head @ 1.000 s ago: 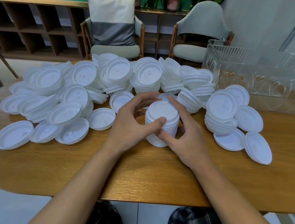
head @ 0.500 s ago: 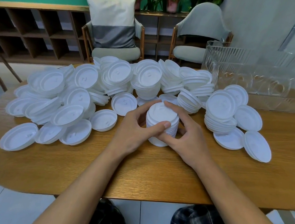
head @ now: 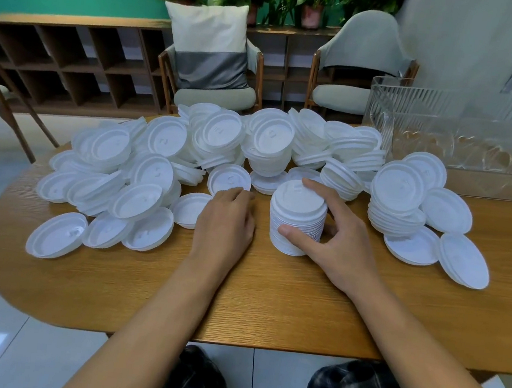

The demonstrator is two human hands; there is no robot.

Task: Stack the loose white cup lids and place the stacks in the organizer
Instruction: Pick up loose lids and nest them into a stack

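Note:
A tall stack of white lids (head: 296,217) stands upright on the wooden table (head: 267,306) in front of me. My right hand (head: 335,238) grips it, thumb on the near side and fingers over the far top edge. My left hand (head: 228,219) lies just left of the stack, apart from it, its fingertips touching a single loose lid (head: 229,179). A big heap of loose lids (head: 155,169) covers the table's left and back. The clear plastic organizer (head: 452,136) stands at the back right, with nothing visible in it.
A shorter stack of lids (head: 396,200) and a few flat lids (head: 463,265) lie to the right of my hand. Two chairs and a low shelf stand behind the table. The table's near edge runs below my forearms.
My left hand has let go of the stack and moved left to a loose lid. My right hand still holds the stack.

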